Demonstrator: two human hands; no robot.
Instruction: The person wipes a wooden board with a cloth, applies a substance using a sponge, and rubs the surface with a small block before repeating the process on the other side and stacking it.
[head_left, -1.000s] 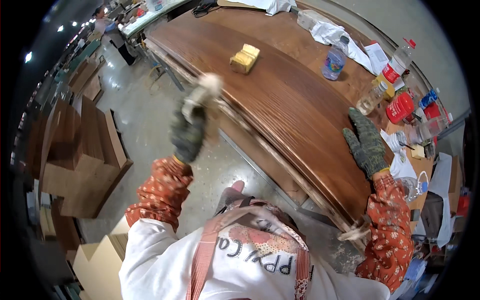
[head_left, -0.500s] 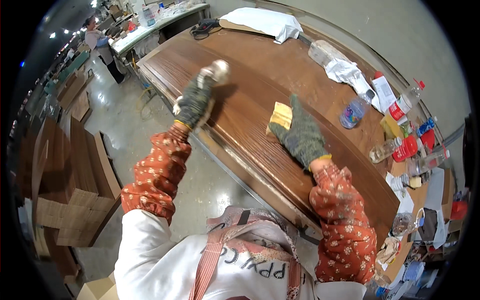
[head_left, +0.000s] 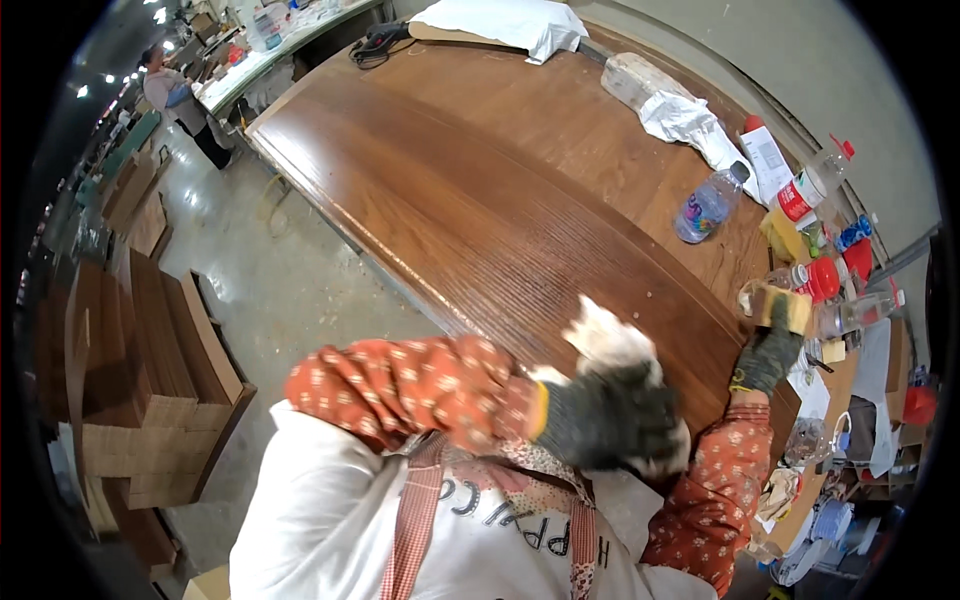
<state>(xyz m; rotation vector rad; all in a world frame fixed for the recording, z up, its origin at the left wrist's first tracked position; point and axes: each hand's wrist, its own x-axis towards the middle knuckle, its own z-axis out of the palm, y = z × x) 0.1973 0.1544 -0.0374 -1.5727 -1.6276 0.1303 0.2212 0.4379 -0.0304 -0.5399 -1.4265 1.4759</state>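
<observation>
My left hand (head_left: 615, 415), in a dark grey knitted glove, presses a crumpled white cloth (head_left: 605, 335) against the near right end of a brown wood-grain panel (head_left: 430, 190). Its fingers are closed over the cloth, which sticks out on the far side of the glove. My right hand (head_left: 770, 358), gloved alike, is closed on a yellow sponge (head_left: 796, 311) past the panel's right end, close to the bottles. Glossy light reflects off the panel's long near edge. The left forearm crosses in front of my body.
A clear bottle (head_left: 711, 203) stands on the wooden table beyond the panel. Bottles and a red-capped container (head_left: 822, 279) crowd the right side. White paper (head_left: 510, 25) and a black corded tool (head_left: 380, 42) lie at the back. Stacked brown boards (head_left: 150, 400) stand on the left; a person (head_left: 180, 105) is far left.
My left hand has swept the cloth from the panel's far left part to its near right end. My right hand has carried the sponge off the panel to the right, beside the bottles.
</observation>
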